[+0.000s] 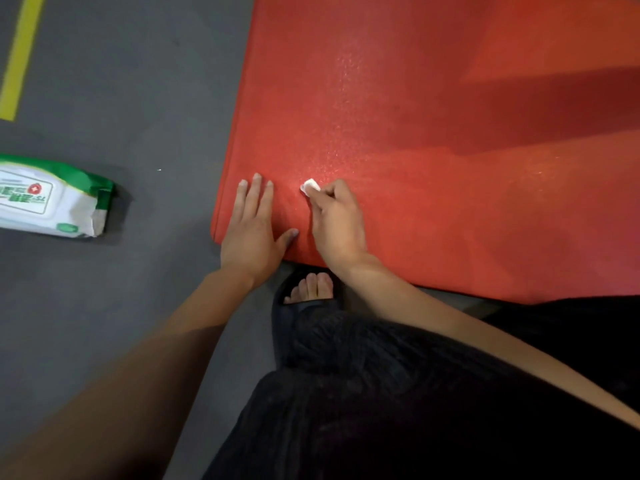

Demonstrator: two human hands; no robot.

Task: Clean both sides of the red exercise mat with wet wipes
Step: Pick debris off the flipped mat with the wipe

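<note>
The red exercise mat (433, 140) lies flat on the grey floor and fills the upper right of the view; its near left corner is in front of me. My left hand (254, 230) rests flat on that corner with straight, spread fingers. Just to its right, my right hand (337, 223) pinches a small folded white wet wipe (310, 186) and holds it against the mat's surface. Part of the mat beyond my hands glistens.
A green and white wet wipes pack (52, 199) lies on the grey floor at the left. A yellow floor line (20, 53) runs at the upper left. My foot in a black sandal (308, 292) sits at the mat's near edge, beside my dark clothing.
</note>
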